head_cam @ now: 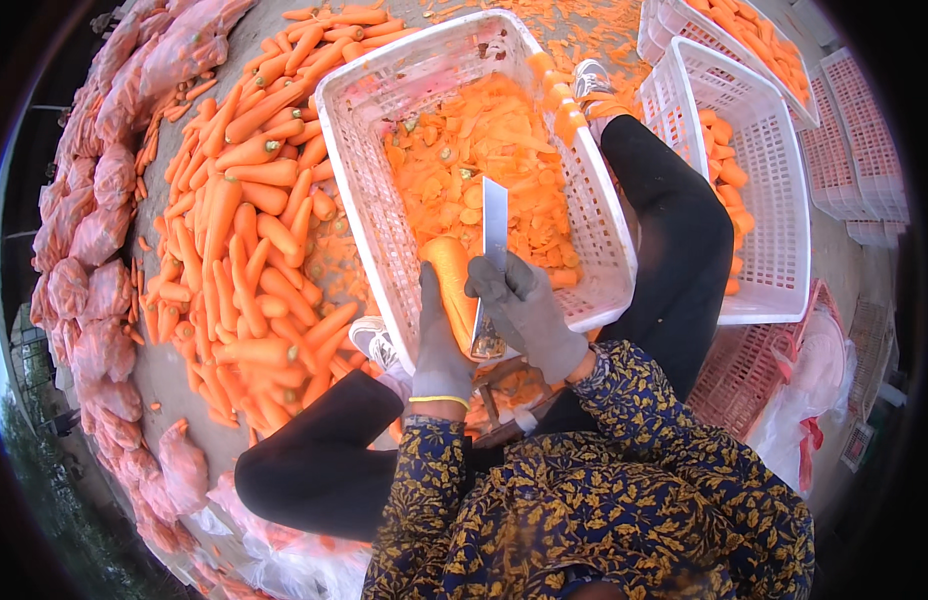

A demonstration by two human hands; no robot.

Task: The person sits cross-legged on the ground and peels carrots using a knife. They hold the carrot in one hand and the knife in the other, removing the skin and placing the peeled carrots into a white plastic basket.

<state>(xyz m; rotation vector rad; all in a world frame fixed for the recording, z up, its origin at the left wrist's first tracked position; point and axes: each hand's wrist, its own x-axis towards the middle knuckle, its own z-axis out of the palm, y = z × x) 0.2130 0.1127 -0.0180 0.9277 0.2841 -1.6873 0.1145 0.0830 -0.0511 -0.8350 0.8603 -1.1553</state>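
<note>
My left hand [440, 349], in a grey glove with a yellow cuff edge, is closed around a thick carrot [450, 289] that looks peeled. In my right hand [528, 319], also gloved, is a flat metal blade tool [495, 217]. Its bare metal end points away from me, while its stained lower end lies beside the carrot's near end. Whether that lower end touches the carrot I cannot tell. Both hands are over the near rim of a white plastic crate [475, 26]. Inside the crate lie orange carrot peelings [471, 150] and cut carrot ends.
A large heap of whole carrots [243, 247] covers the ground at left, beyond it pink bags of carrots [96, 247]. To the right stand a white crate [779, 247] with peeled carrots and a fuller crate [764, 45]. My legs [666, 217] flank the peelings crate.
</note>
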